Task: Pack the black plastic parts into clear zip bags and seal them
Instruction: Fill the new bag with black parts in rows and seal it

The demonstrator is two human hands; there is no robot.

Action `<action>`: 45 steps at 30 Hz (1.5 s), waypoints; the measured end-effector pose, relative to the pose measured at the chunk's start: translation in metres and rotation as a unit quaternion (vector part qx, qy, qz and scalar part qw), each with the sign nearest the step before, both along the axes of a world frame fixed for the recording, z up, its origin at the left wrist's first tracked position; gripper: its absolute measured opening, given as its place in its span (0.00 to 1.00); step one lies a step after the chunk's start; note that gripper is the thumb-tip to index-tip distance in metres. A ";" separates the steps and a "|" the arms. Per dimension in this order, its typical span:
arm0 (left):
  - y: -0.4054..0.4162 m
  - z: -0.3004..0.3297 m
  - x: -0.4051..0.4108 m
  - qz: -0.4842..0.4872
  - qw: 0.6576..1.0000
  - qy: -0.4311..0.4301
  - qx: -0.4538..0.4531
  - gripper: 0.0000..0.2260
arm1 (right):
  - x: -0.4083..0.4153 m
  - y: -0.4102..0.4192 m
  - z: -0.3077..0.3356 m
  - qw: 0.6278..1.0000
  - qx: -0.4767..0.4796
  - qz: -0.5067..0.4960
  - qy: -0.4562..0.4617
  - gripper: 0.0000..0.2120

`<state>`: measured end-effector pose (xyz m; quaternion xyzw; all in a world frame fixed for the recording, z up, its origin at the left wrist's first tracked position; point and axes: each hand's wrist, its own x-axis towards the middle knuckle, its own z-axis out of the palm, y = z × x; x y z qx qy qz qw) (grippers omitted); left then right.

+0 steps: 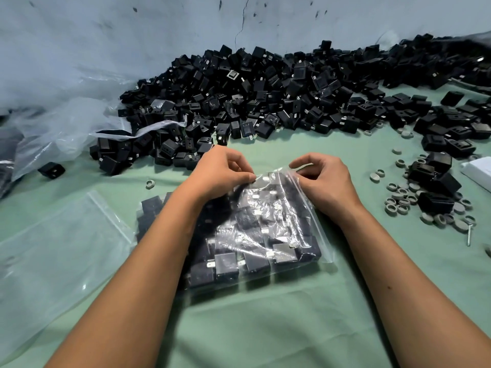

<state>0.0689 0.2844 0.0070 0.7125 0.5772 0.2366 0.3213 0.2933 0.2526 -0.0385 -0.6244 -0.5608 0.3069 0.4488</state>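
A clear zip bag (255,235) full of black plastic parts lies in front of me on the green cloth (265,328). My left hand (220,171) pinches the left end of the bag's zip strip at its far edge. My right hand (324,179) pinches the same strip further right. A second filled bag (151,211) lies under my left forearm. A big heap of loose black parts (279,88) stretches along the wall behind.
Empty clear zip bags (53,256) lie at the left, and crumpled plastic sheeting (61,123) sits further back. Grey rings (401,197) and more black parts are scattered at the right, with a screw (469,235) and a white object (478,168) at the edge.
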 end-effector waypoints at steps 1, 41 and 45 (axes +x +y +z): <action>-0.001 0.000 0.001 0.009 1.000 -0.004 0.001 0.04 | 0.000 -0.001 0.001 1.000 0.001 0.004 0.001 0.06; -0.037 0.012 0.012 -0.017 0.979 0.071 0.191 0.03 | 0.010 0.030 0.033 0.992 0.086 -0.043 0.083 0.10; -0.025 0.018 0.049 -0.094 0.982 0.092 0.136 0.16 | 0.016 0.002 0.015 0.978 0.037 -0.079 0.190 0.19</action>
